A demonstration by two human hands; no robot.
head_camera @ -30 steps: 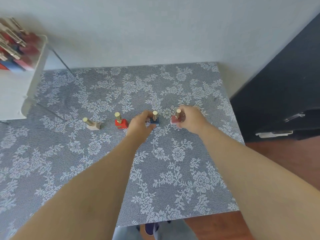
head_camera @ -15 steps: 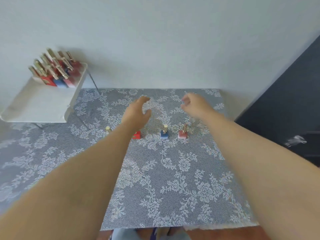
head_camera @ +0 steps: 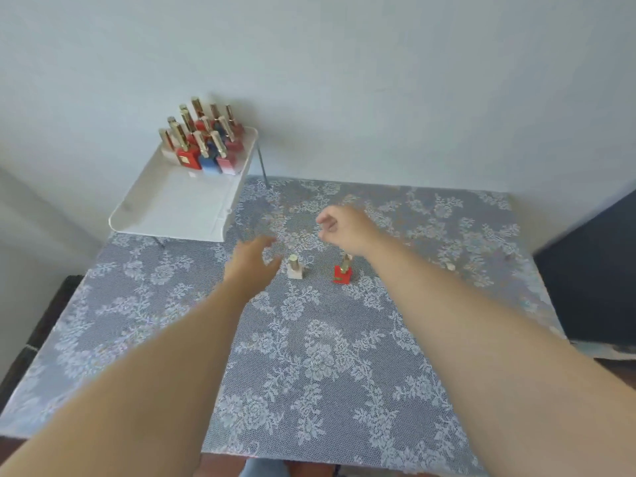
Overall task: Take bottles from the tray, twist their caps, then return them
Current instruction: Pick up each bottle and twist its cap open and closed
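A white tray (head_camera: 179, 204) stands on thin legs at the table's far left corner. Several small square bottles (head_camera: 203, 142) with gold caps, red, blue and pink, crowd its far end. On the lace-patterned table stand a pale beige bottle (head_camera: 295, 269) and a red bottle (head_camera: 342, 273), both upright with gold caps. My left hand (head_camera: 250, 261) hovers just left of the beige bottle, fingers apart and holding nothing. My right hand (head_camera: 347, 228) is raised beyond the red bottle, fingers loosely curled and holding nothing. My right forearm hides the table to the right of the red bottle.
The table (head_camera: 309, 356) carries a grey cloth with white flowers. A pale wall rises directly behind it. A dark cabinet (head_camera: 595, 277) stands close on the right. A dark strip (head_camera: 48, 315) runs along the table's left edge.
Both hands let go of the bottles on the table, lifted and moved left. The view swung left and up, so the tray now sits fully in sight.
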